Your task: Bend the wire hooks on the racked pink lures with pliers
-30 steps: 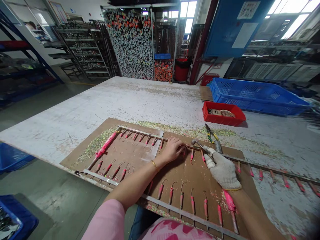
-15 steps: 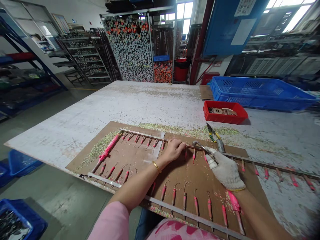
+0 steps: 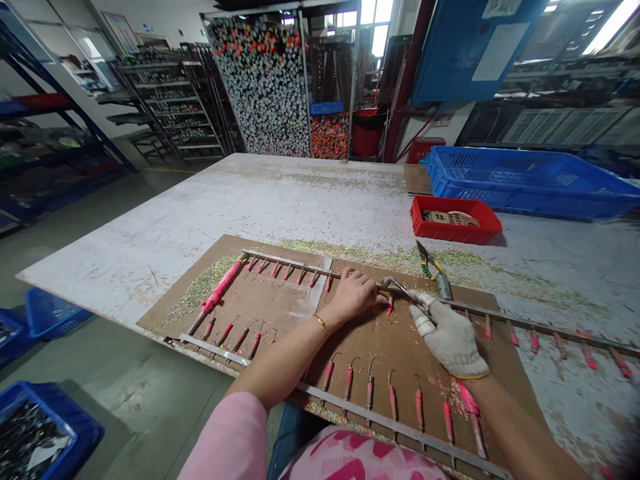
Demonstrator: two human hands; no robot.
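My bare left hand [image 3: 355,293], a gold bangle on its wrist, has its fingers closed round the far bar of a metal hanging rack [image 3: 285,259]. Pink-coated hooks [image 3: 390,308] stick out along the bars. In a white glove, my right hand [image 3: 453,339] grips a metal hand tool with a curved tip [image 3: 397,285]; its exact kind is unclear. That tip is close to the bar, just right of my left fingers. Beneath the rack lies brown cardboard [image 3: 370,347], strewn with pink and yellow-green flakes.
Beyond the bar lie yellow-handled pliers [image 3: 433,263] next to a grey cylinder [image 3: 443,287]. Farther back are a red tray [image 3: 456,230] and a large blue crate [image 3: 530,193] on the white table [image 3: 165,227]. Blue bins [image 3: 75,433] stand on the floor at left.
My left hand has shifted slightly right along the bar, toward the tool. The right hand keeps its grip on the tool, and the whole view has moved a little.
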